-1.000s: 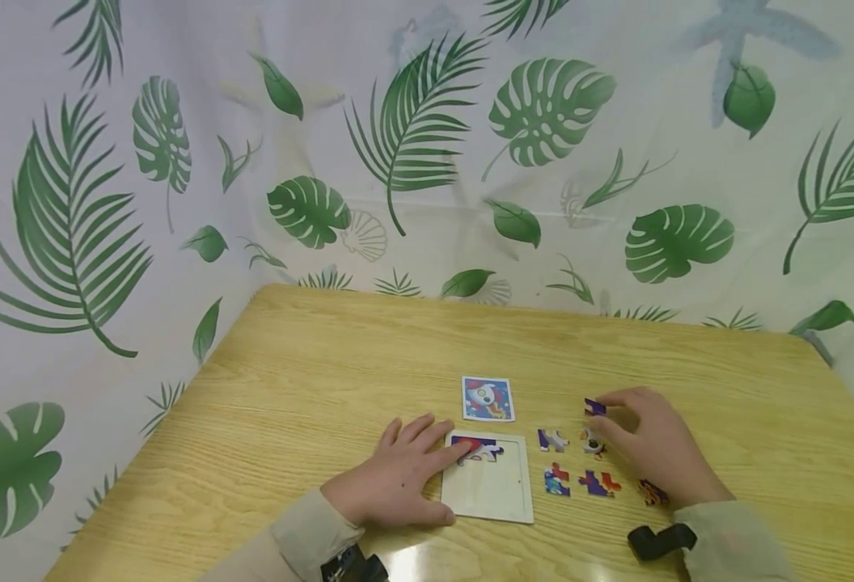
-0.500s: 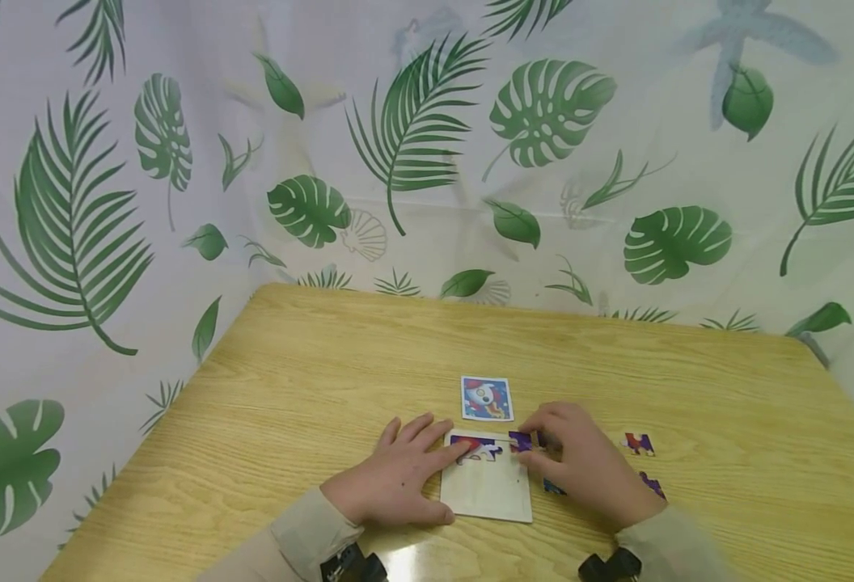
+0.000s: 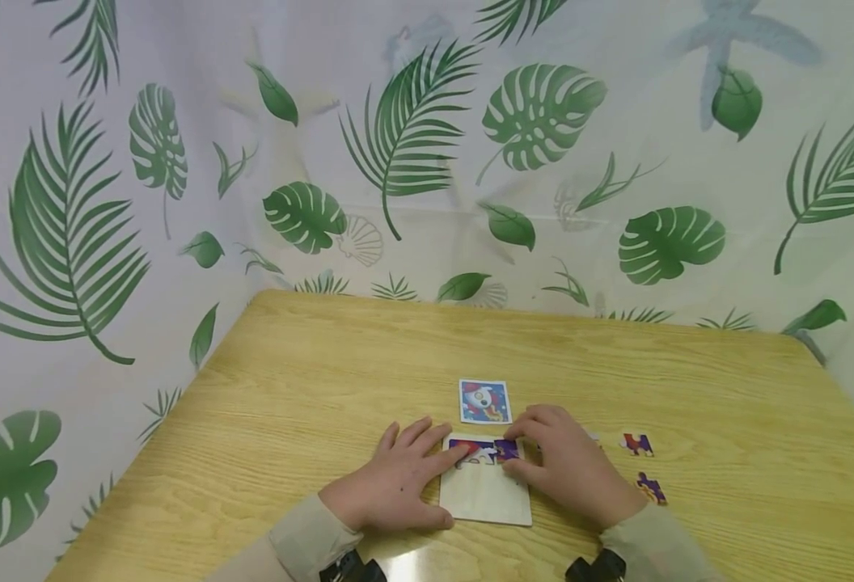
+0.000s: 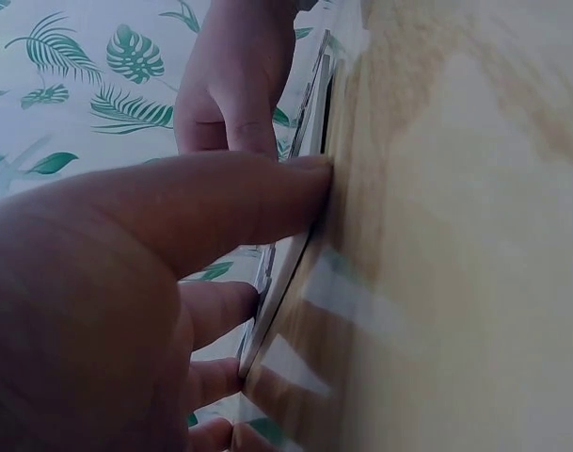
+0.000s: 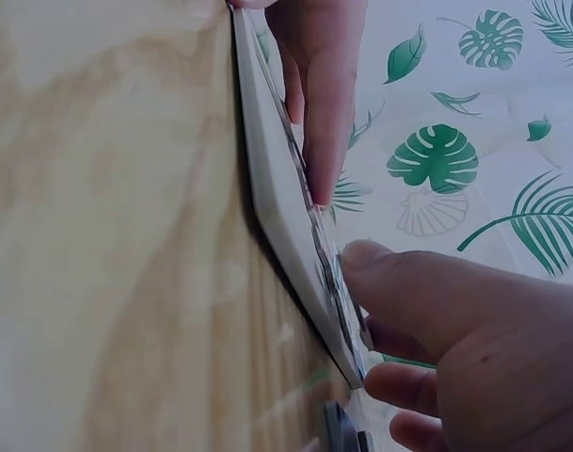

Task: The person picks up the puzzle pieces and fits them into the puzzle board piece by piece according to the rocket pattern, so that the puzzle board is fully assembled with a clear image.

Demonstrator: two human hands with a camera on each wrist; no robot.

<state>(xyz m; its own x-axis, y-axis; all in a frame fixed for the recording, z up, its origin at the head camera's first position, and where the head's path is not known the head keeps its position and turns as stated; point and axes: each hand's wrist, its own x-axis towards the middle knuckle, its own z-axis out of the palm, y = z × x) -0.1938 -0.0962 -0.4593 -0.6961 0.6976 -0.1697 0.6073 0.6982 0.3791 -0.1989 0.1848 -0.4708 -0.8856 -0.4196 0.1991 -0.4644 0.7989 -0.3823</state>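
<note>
A shallow white puzzle tray (image 3: 485, 499) lies flat on the wooden table. Joined jigsaw pieces (image 3: 484, 457), red, purple and white, fill its upper left. My left hand (image 3: 398, 483) lies with fingers spread at the tray's left side, its index finger on those pieces. Between thumb and fingers my right hand (image 3: 572, 465) pinches a purple jigsaw piece (image 3: 505, 450) at the tray's upper right corner, close against the joined pieces. From the right wrist view, the tray edge (image 5: 277, 188) appears side-on, with the right thumb (image 5: 389, 278) over its top.
Two loose jigsaw pieces lie on the table to the right, one red and purple (image 3: 638, 444), one purple and orange (image 3: 651, 488). My right hand hides others. Beyond the tray lies a small picture card (image 3: 484, 402) with a rocket. A leaf-print curtain (image 3: 427, 162) hangs behind the table.
My right hand has picked up the purple piece from the right and carried it left to the tray's upper right corner. The left hand has stayed put.
</note>
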